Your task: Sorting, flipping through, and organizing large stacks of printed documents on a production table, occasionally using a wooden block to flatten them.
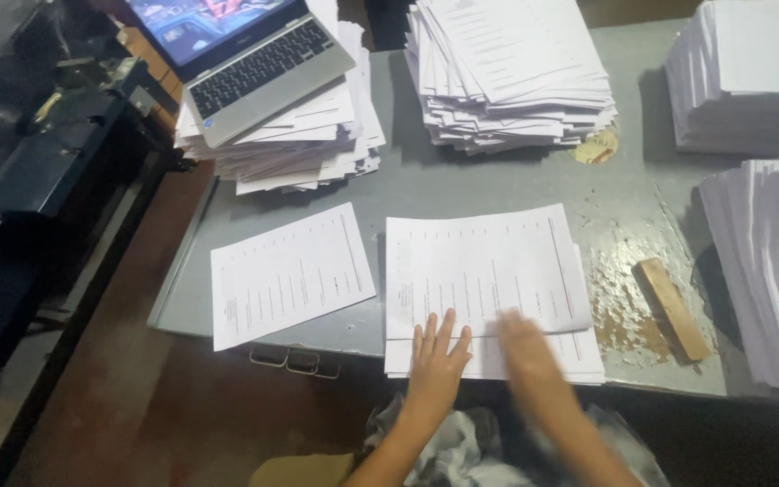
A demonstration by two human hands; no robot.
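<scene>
Grey metal desk (516, 185) under me, my left hand (437, 356) lies flat, fingers spread, steadying the small printed stack (484, 280) while my blurred right hand (526, 347), grip unclear, should square its edges gently.

- A grey metal bench (462, 185) carries everything; its paint is worn off near the right front.
- A single printed sheet (290, 273) lies flat at the left front.
- An open laptop (250, 50) sits on a messy paper pile (304, 144) at the back left.
- A tall paper stack (511, 77) stands at the back middle.
- Another stack (746, 77) stands at the back right.
- A fanned stack (773, 271) lies along the right edge.
- A small wooden block (673, 309) rests on the worn patch.
- A black machine (42, 149) stands left of the bench.
</scene>
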